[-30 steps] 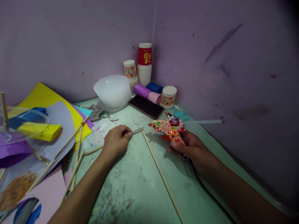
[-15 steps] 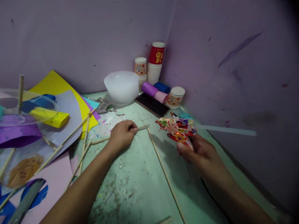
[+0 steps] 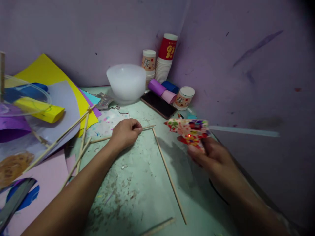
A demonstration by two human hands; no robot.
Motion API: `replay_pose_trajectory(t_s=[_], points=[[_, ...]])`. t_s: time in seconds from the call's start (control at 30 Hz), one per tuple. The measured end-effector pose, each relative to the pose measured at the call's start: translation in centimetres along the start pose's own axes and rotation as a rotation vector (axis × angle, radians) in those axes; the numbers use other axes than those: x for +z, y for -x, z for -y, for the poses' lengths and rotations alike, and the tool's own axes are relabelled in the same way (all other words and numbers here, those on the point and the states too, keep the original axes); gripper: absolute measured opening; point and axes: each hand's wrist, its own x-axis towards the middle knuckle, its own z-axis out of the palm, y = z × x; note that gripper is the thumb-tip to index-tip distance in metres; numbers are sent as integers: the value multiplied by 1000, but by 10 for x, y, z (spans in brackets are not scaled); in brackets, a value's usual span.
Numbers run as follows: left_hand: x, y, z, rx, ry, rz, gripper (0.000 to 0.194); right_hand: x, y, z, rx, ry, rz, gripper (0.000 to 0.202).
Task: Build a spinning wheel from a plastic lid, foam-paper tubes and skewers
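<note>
My left hand (image 3: 126,132) rests on the green table with its fingers closed around a thin wooden stick (image 3: 148,126), whose end pokes out to the right. Close to that end lies the top of a second wooden stick (image 3: 169,175), slanting down toward me; whether the two touch I cannot tell. My right hand (image 3: 209,152) grips a flower-patterned hot glue gun (image 3: 189,132) above the table. Its nozzle points left toward the stick ends, a small red light glows on its side, and a long translucent glue stick (image 3: 246,131) sticks out of its back.
Joined sticks (image 3: 83,144), coloured paper (image 3: 66,98) and scissors (image 3: 16,203) crowd the left side. A white bowl (image 3: 126,83), stacked paper cups (image 3: 163,60), paper rolls (image 3: 157,88), a phone (image 3: 158,105) and a single cup (image 3: 184,98) stand toward the corner. Another stick piece (image 3: 159,226) lies at the front.
The view has shifted a little, so most things sit higher or further left. More of the front stick piece shows. Both hands keep their holds, with the glue gun still beside the stick ends.
</note>
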Motion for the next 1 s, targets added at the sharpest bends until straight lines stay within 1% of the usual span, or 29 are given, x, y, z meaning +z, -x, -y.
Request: replay_pose_trajectory(t_s=[0.07, 0.17, 0.47, 0.63, 0.73, 0.83, 1.0], points=[[0, 0, 0, -2, 1, -3, 13, 15, -6, -6, -15, 4, 67, 23], [1, 0, 0, -8, 4, -8, 13, 26, -13, -13, -32, 32, 100, 21], [0, 1, 0, 3, 10, -11, 14, 31, -16, -21, -23, 132, 111, 23], [0, 2, -1, -3, 9, -14, 14, 35, -14, -25, -5, 219, 84, 23], [0, 1, -1, 0, 9, -10, 14, 35, -14, -25, 11, 217, 70, 22], [1, 1, 1, 9, 8, -7, 14, 36, -14, -24, -16, 179, 60, 21], [2, 1, 2, 13, 9, -9, 14, 38, -13, -27, -11, 158, 59, 24]])
